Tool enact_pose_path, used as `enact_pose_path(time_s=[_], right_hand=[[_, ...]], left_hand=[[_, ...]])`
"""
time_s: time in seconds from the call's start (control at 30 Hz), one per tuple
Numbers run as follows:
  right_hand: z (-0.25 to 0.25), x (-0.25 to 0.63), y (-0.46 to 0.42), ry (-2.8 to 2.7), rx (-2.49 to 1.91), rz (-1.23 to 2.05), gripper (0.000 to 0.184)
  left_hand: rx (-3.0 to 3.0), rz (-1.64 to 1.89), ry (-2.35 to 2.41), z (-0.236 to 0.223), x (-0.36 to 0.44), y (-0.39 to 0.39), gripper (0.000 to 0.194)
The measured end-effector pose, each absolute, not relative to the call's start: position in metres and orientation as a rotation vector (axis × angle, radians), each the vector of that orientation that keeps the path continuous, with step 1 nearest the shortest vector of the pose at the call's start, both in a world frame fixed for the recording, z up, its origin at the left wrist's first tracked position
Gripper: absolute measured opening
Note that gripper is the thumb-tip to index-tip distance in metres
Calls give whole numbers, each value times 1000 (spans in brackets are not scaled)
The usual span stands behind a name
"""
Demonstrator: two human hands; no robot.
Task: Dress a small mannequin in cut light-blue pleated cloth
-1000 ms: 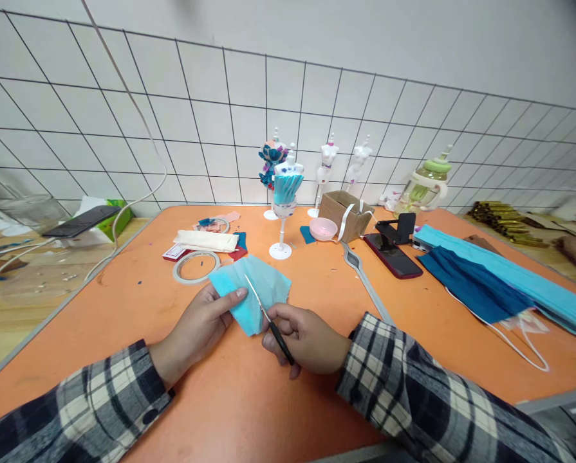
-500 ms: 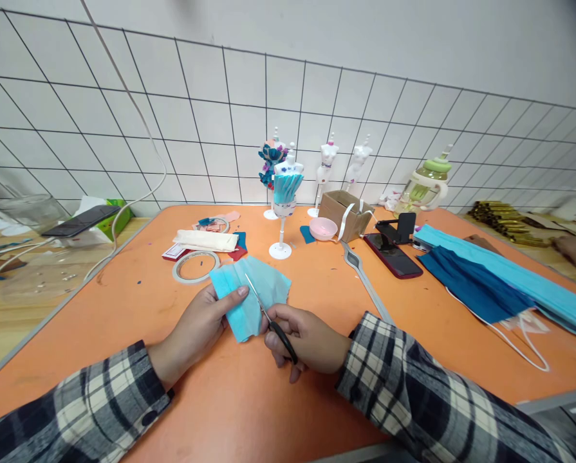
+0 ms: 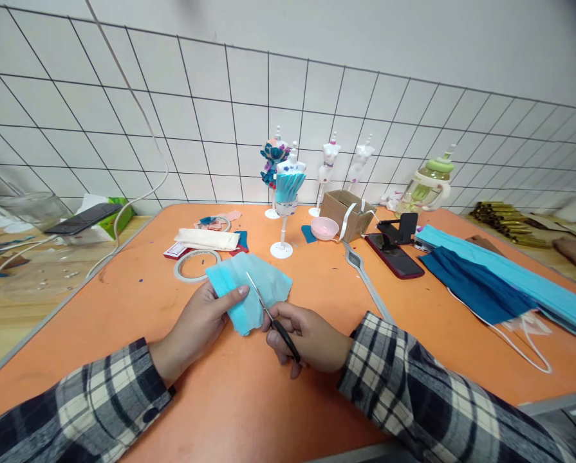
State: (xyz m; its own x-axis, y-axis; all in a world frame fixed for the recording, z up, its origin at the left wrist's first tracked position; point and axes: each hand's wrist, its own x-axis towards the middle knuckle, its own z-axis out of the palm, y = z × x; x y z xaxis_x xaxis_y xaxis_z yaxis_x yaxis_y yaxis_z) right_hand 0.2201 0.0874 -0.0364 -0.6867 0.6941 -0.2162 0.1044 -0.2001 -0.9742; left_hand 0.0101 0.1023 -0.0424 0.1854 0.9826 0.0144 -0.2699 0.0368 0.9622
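My left hand pinches a light-blue piece of thin fabric between thumb and fingers, above the orange table. A pair of black-handled scissors is gripped in my right hand. One scissor blade lies across the fabric's upper face, pointing up and left; the other blade is hidden from me. Beyond the fabric stands a small white dress form wrapped at the chest in pleated light blue.
Left of centre lie a tape roll and a cream cloth strip. Farther right are a pink bowl, a cardboard box, a phone, a dark-blue face mask and a green-lidded bottle.
The fabric's lower corner has shifted up slightly and its left edge a little to the left. Both hands keep their grips, nearly in place.
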Motion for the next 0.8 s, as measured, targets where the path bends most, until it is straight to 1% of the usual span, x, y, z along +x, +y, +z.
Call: enact_pose_path(time_s=[0.47,0.67,0.8], right_hand=[[-38,219,87,-1633,-928,1932,25],[-35,219,87,-1607,-940,1949,37],[-35,219,87,-1612,-962,1938,40]], left_hand=[[1057,1206,898,-42,11,101,30],[1054,1215,919,-40,12,101,30],[1047,1232,920,-42,11,102,32]])
